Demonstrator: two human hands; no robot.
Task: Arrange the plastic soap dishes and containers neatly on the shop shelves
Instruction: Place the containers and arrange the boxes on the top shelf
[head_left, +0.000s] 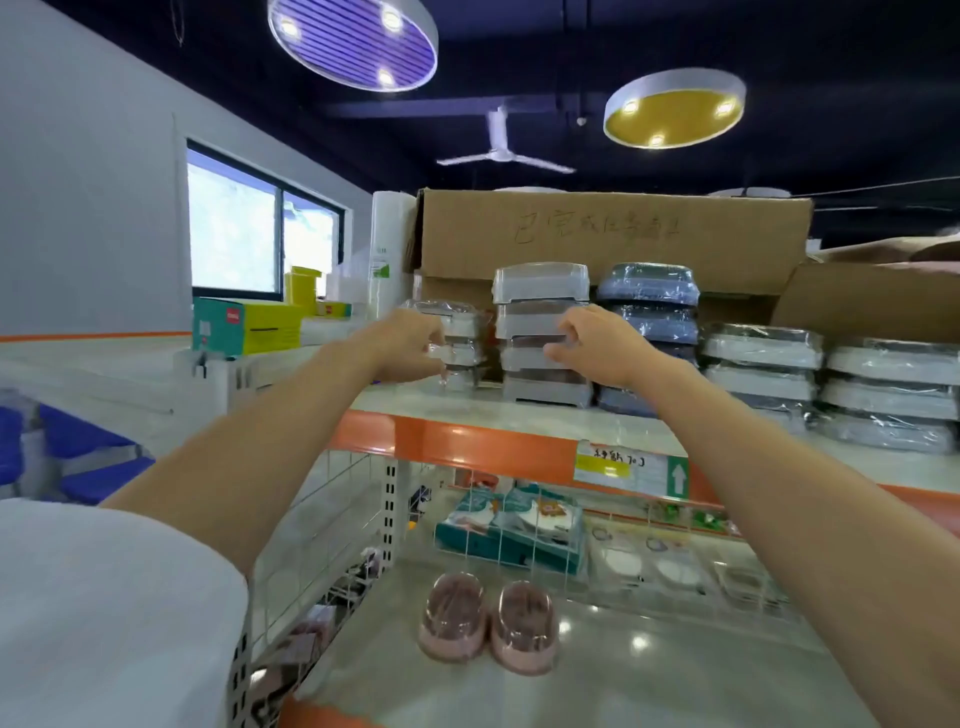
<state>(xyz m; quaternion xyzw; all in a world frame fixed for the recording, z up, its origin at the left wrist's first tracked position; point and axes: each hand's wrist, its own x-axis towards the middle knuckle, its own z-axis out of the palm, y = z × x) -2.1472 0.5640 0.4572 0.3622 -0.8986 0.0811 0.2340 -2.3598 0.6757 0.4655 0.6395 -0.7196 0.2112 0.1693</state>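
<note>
Squaring the short wrapped soap-dish stack (460, 345) on the top shelf (519, 415) calls for a gentle push toward three o'clock, where the tall grey stack (543, 332) stands just beside it. Left hand (410, 345) pinches the short stack's film; right hand (597, 343) curls against the tall stack, which it should steady without tipping.

left hand (410, 345): its fingertips are curled behind the clear wrapped boxes (460, 343), so how firmly it holds them cannot be told
right hand (597, 345): it covers part of the grey stack (543, 332); contact with the stack is unclear
dark stack (647, 312): its lower boxes are hidden behind the right forearm
white stack (891, 387): cut off by the right edge
cardboard box (613, 234): its handwriting is too faint to read
shelf label (631, 467): its text is blurred
hanging packets (511, 525): their print is too blurred to tell
</note>
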